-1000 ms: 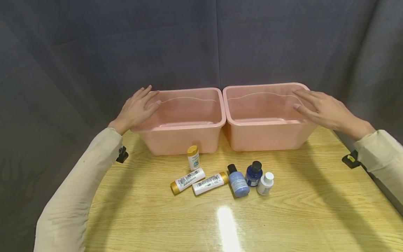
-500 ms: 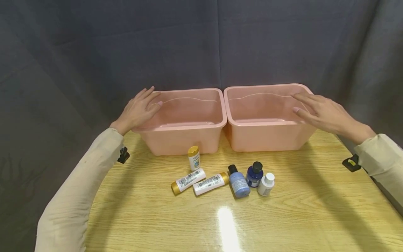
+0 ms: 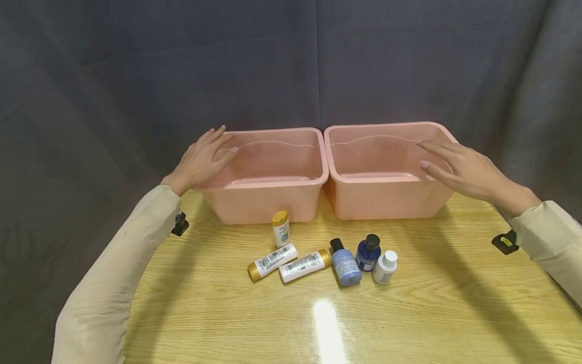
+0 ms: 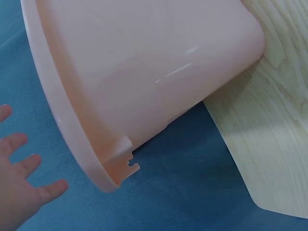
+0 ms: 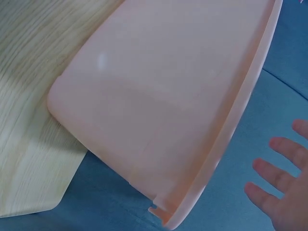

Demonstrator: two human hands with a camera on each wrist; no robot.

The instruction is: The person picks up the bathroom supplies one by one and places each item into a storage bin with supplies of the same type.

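Two bins: pink, side by side on the table point(image 3: 454, 283)
Left hand point(image 3: 200, 161): my fingers straight, at left bin point(image 3: 265, 174) outer rim, gripping nothing
Right hand point(image 3: 464, 164): my fingers spread over right bin point(image 3: 386, 172) edge, holding nothing

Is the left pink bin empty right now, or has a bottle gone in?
Empty: the left pink bin shows only bare floor, with all six bottles on the table.

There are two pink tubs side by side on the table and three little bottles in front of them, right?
Not three: the head view shows six small bottles on the table, in front of the two pink tubs standing side by side.
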